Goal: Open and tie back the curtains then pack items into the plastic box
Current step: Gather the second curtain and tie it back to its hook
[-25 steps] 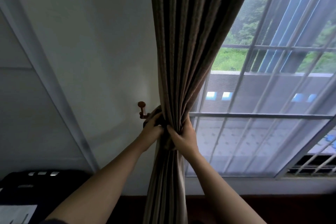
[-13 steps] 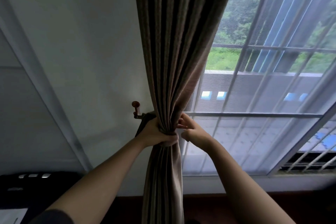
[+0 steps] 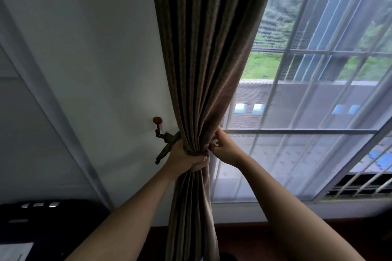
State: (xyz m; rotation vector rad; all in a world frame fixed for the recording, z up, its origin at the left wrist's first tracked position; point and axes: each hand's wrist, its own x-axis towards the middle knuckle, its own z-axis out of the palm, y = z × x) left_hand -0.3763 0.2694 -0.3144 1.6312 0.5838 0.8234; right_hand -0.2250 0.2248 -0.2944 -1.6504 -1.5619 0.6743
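From the head view, the left hand (image 3: 186, 154) is clenching its grip around the gathered brown curtain (image 3: 203, 70) beside the wall hook (image 3: 158, 125), while the right hand (image 3: 224, 148) is pinching the curtain's window-side edge. The tie-back (image 3: 169, 144) step is underway; next, the band probably needs looping and hooking.

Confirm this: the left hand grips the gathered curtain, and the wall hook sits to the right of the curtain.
Wrong on one point. The head view shows the hook to the left of the curtain, on the wall. The left hand does grip the gathered curtain.
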